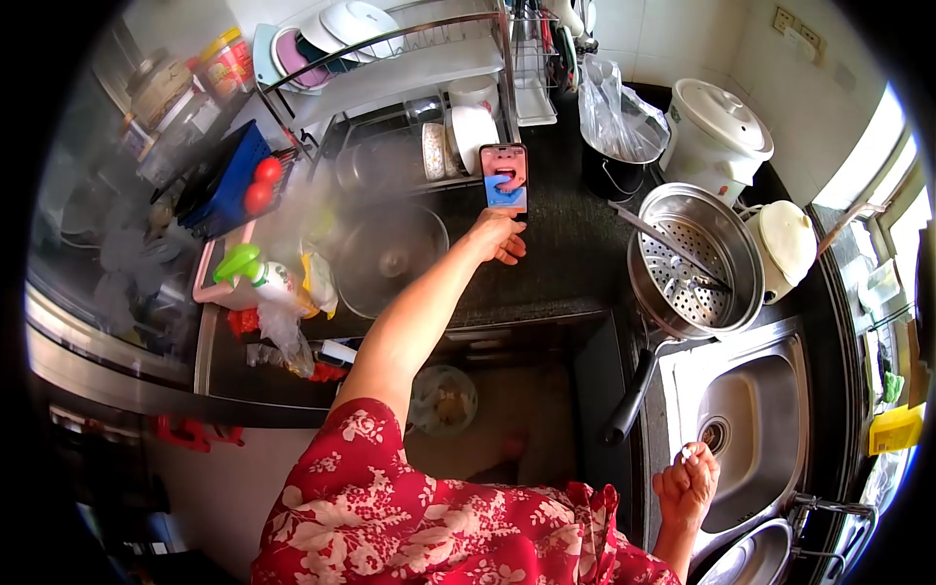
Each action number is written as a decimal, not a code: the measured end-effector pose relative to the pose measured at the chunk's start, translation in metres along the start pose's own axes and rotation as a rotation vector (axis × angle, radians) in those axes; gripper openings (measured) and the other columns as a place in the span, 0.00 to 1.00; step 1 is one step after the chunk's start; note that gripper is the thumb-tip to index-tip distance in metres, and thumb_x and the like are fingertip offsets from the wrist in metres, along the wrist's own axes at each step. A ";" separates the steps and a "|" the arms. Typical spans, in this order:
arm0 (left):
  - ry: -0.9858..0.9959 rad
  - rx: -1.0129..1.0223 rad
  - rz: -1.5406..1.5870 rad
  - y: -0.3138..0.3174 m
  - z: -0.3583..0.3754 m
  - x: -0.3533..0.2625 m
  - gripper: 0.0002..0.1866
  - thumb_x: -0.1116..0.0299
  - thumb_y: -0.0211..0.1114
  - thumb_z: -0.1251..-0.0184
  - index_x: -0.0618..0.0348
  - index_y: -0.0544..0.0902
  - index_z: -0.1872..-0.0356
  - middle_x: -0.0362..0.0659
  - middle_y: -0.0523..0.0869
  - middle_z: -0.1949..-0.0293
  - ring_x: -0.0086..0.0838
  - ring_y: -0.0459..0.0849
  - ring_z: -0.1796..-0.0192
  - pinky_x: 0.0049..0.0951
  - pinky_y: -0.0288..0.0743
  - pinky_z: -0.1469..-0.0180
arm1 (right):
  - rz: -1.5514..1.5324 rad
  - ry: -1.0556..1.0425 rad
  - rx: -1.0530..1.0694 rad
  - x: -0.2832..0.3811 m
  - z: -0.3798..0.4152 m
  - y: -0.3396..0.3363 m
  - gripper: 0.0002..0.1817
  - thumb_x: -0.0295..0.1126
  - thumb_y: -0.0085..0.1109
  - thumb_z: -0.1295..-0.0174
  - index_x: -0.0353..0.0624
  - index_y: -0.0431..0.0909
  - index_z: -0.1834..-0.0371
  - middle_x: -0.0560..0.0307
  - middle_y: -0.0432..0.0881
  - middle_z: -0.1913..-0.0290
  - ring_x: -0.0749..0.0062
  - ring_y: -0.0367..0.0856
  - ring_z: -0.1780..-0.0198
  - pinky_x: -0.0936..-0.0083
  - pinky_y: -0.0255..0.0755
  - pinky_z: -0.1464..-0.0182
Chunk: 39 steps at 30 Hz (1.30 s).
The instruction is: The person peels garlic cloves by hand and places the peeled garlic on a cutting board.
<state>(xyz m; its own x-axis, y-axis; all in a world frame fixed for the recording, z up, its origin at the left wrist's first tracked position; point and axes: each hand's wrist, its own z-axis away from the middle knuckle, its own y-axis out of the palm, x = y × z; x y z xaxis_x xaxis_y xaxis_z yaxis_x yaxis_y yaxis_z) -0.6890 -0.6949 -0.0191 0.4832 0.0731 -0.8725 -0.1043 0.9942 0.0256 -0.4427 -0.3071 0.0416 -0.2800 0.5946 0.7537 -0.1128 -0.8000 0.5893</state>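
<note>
Head view: left hand point(499, 237) touches propped phone point(504, 176), steam perhaps veiling pot point(388, 259).

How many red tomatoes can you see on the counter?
2: both tomatoes sit together against the blue box, left of the dish rack, one just above the other. Others may be hidden behind clutter.

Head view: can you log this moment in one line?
left hand: touching propped phone | right hand: fist at sink rim
</note>
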 end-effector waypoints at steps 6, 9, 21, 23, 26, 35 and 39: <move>0.001 0.008 -0.102 -0.013 -0.009 -0.021 0.24 0.71 0.57 0.40 0.61 0.64 0.42 0.53 0.77 0.74 0.37 0.80 0.76 0.38 0.76 0.77 | 0.015 -0.016 -0.061 0.000 -0.010 0.011 0.05 0.28 0.46 0.40 0.39 0.68 0.70 0.70 0.52 0.92 0.85 0.46 0.93 0.83 0.44 0.89; 0.223 -0.161 -0.053 -0.017 0.004 -0.043 0.22 0.75 0.56 0.43 0.62 0.68 0.44 0.49 0.78 0.79 0.31 0.79 0.82 0.31 0.76 0.84 | 0.036 -0.005 -0.052 0.000 -0.017 0.014 0.04 0.28 0.46 0.40 0.39 0.69 0.69 0.70 0.52 0.92 0.85 0.46 0.93 0.83 0.44 0.89; 0.396 0.242 -0.060 0.037 0.178 -0.043 0.05 0.75 0.58 0.43 0.67 0.78 0.67 0.46 0.81 0.77 0.24 0.80 0.81 0.21 0.75 0.79 | 0.081 0.038 0.068 -0.004 -0.038 0.033 0.05 0.28 0.47 0.40 0.40 0.70 0.70 0.70 0.54 0.91 0.85 0.47 0.92 0.84 0.44 0.89; 0.418 0.394 -0.252 0.078 0.204 -0.020 0.08 0.75 0.60 0.43 0.67 0.79 0.63 0.44 0.82 0.76 0.22 0.80 0.77 0.18 0.75 0.75 | 0.120 0.021 0.133 -0.003 -0.040 0.034 0.05 0.28 0.47 0.39 0.39 0.70 0.70 0.70 0.55 0.91 0.86 0.48 0.92 0.85 0.44 0.89; 0.937 0.402 -0.473 0.126 0.220 0.010 0.14 0.73 0.64 0.47 0.70 0.77 0.60 0.52 0.79 0.73 0.32 0.80 0.74 0.28 0.72 0.73 | 0.148 0.022 0.123 -0.001 -0.037 0.043 0.04 0.26 0.49 0.41 0.38 0.70 0.71 0.68 0.58 0.90 0.86 0.50 0.91 0.85 0.44 0.88; 0.823 0.464 -0.306 0.187 0.248 0.042 0.06 0.78 0.59 0.44 0.68 0.77 0.65 0.51 0.80 0.72 0.31 0.80 0.77 0.27 0.72 0.76 | 0.421 -0.111 0.116 -0.001 -0.008 0.030 0.07 0.28 0.50 0.41 0.35 0.72 0.72 0.67 0.66 0.86 0.88 0.58 0.87 0.88 0.49 0.85; 0.796 0.428 -0.267 0.197 0.253 0.054 0.02 0.79 0.58 0.46 0.66 0.75 0.73 0.49 0.76 0.82 0.33 0.77 0.81 0.28 0.69 0.79 | 0.439 -0.123 0.102 -0.001 0.005 0.018 0.08 0.30 0.51 0.41 0.35 0.72 0.72 0.67 0.66 0.86 0.87 0.59 0.87 0.89 0.50 0.85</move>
<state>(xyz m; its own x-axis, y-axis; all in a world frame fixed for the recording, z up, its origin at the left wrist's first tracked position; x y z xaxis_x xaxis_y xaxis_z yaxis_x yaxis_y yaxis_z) -0.4633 -0.4750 0.0626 -0.3076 -0.0793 -0.9482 0.3288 0.9263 -0.1841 -0.4395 -0.3219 0.0529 -0.1645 0.2119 0.9634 0.0872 -0.9697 0.2282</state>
